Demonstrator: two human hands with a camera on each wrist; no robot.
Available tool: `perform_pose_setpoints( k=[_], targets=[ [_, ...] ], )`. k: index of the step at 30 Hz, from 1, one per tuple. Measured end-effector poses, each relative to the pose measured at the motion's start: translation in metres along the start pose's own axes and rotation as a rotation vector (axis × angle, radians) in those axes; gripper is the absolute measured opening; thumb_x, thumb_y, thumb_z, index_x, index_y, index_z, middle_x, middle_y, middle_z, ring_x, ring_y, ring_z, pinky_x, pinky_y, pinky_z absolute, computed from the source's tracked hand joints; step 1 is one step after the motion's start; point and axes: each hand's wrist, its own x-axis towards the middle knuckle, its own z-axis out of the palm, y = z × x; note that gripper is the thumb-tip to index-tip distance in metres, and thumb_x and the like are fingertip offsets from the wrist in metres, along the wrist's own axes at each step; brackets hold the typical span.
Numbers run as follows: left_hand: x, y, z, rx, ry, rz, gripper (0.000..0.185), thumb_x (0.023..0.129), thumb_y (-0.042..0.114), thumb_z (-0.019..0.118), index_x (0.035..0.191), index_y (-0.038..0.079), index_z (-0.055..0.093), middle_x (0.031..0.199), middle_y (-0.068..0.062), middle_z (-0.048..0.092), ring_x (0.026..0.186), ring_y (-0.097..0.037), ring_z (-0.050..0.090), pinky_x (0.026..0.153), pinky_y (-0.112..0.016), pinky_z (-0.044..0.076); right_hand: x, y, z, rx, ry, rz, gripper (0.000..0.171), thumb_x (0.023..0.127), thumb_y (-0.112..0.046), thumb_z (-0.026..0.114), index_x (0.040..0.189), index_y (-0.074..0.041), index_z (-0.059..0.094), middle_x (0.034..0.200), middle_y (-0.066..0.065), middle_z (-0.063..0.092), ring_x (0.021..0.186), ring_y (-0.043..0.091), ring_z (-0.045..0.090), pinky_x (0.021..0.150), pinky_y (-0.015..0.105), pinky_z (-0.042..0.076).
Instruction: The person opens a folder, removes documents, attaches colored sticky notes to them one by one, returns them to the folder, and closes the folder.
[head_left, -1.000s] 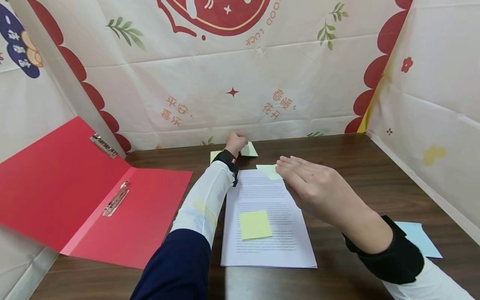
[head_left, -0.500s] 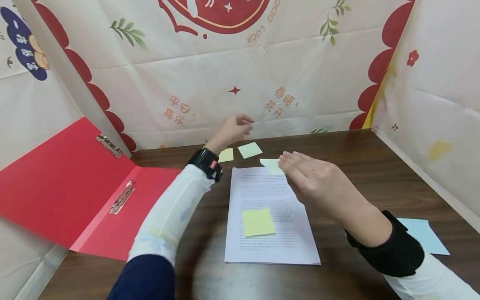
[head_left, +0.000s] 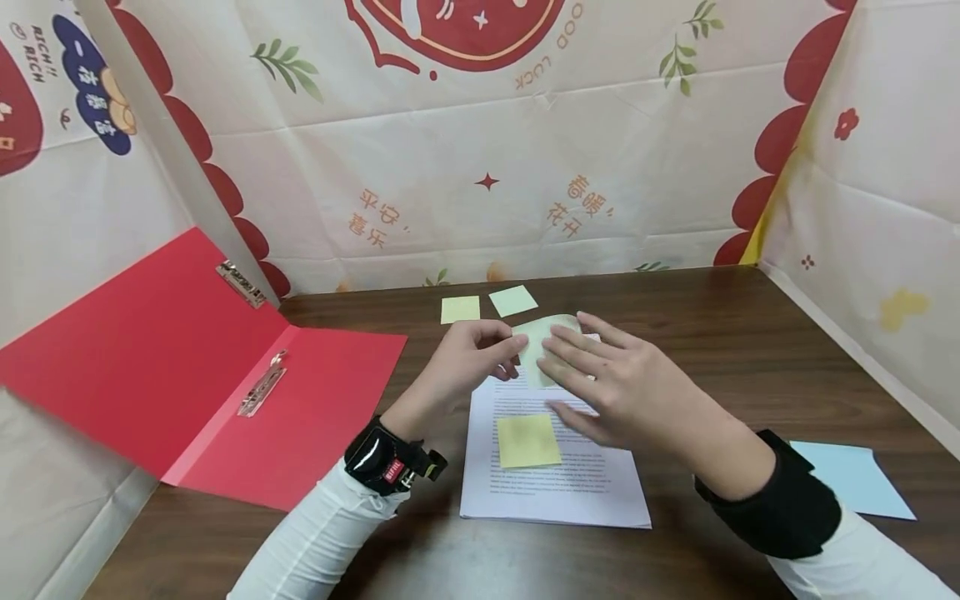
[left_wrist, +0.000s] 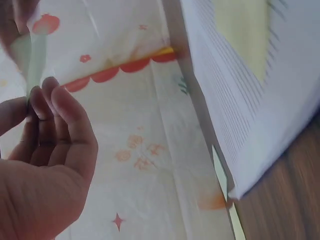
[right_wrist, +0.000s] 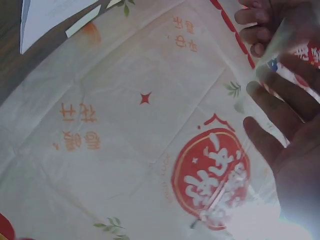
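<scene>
Over the top of a stack of printed paper (head_left: 555,506), a pale green sticky note (head_left: 534,340) is up between both hands. My left hand (head_left: 468,360) pinches its left edge between thumb and fingertips; the left wrist view shows this thin note (left_wrist: 36,65) from the side. My right hand (head_left: 637,383) has its fingers spread and fairly straight, overlapping the note's right part. In the right wrist view those fingers (right_wrist: 280,107) stand apart beside the note. A yellow sticky note (head_left: 528,442) lies on the printed sheet.
An open red folder (head_left: 345,392) with a metal clip (head_left: 262,390) is at left. Near the back edge lie a yellow note (head_left: 460,309) and a pale green note (head_left: 513,300). Light blue paper (head_left: 851,479) lies by the right forearm. Printed cloth (head_left: 420,150) walls the table.
My left hand has come back from the far edge to the paper's top and now pinches the green note. That note is lifted and bent; the right hand's fingers have spread.
</scene>
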Motion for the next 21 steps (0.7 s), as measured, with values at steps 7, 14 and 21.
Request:
perform_pose_setpoints(
  k=[7,14,21],
  targets=[
    [0.004,-0.009,-0.006,0.066,-0.045,0.001,0.017,0.104,0.025,0.071,0.102,0.009,0.076,0.089,-0.007,0.073,0.091,-0.041,0.072,0.082,-0.037,0.063,-0.003,0.013,0.009,0.430,-0.017,0.610,0.033,0.093,-0.008,0.081,0.126,-0.006,0.076,0.118,0.010,0.078,0.091,0.023,0.069,0.069,0.027,0.058],
    [0.011,-0.024,0.004,0.289,-0.007,-0.025,0.020,0.103,0.029,0.071,0.103,0.011,0.080,0.090,-0.006,0.074,0.078,-0.019,0.070,0.073,-0.031,0.058,-0.010,0.023,0.034,0.786,-0.427,1.034,0.017,0.101,-0.011,0.071,0.114,-0.002,0.077,0.085,0.010,0.069,0.071,0.019,0.057,0.060,0.027,0.047],
    [0.004,-0.030,0.018,0.943,0.013,0.190,0.023,0.103,0.025,0.071,0.123,0.014,0.077,0.121,-0.002,0.075,0.113,-0.018,0.070,0.090,-0.034,0.062,-0.024,0.027,0.059,0.900,-0.582,1.165,0.016,0.099,-0.005,0.069,0.110,0.005,0.073,0.080,0.009,0.067,0.065,0.015,0.063,0.063,0.033,0.061]
  ],
)
